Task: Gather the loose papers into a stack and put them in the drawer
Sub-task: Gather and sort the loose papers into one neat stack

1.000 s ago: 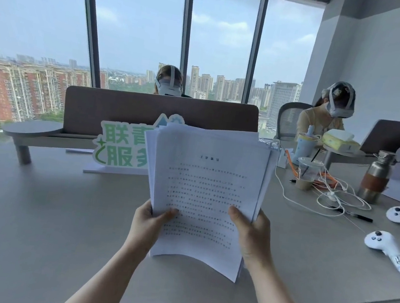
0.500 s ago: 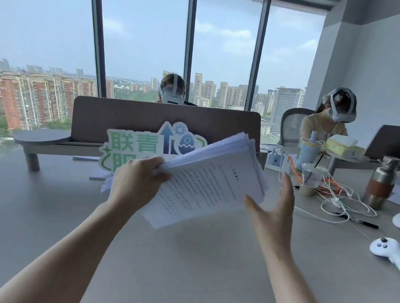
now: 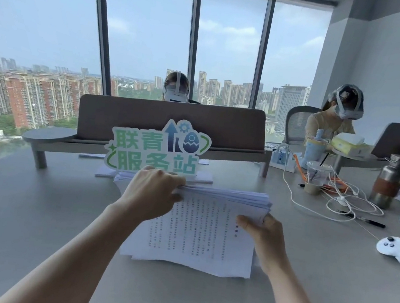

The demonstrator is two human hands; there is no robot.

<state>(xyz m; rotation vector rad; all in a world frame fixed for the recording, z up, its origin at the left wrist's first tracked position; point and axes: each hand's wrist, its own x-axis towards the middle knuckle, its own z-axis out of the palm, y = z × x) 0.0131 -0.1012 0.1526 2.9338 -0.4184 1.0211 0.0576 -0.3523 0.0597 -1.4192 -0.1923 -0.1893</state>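
A thick stack of white printed papers [image 3: 198, 236] stands on its long edge on the grey desk [image 3: 34, 219], turned sideways so the text runs vertically. My left hand [image 3: 151, 193] grips the stack's top edge from the left. My right hand [image 3: 264, 237] holds the right side, thumb on the front sheet. The sheets' top edges are slightly uneven. No drawer is in view.
A green and white sign [image 3: 156, 148] stands just behind the stack. To the right lie two white controllers [image 3: 398, 251], white cables [image 3: 346, 202], a plastic cup [image 3: 315, 178] and a metal bottle [image 3: 389, 182]. Two people in headsets sit beyond a brown divider [image 3: 173, 117].
The stack, held up facing me a second ago, was rotated sideways and lowered until its edge rests on the desk. My right hand let go briefly, then took hold again.
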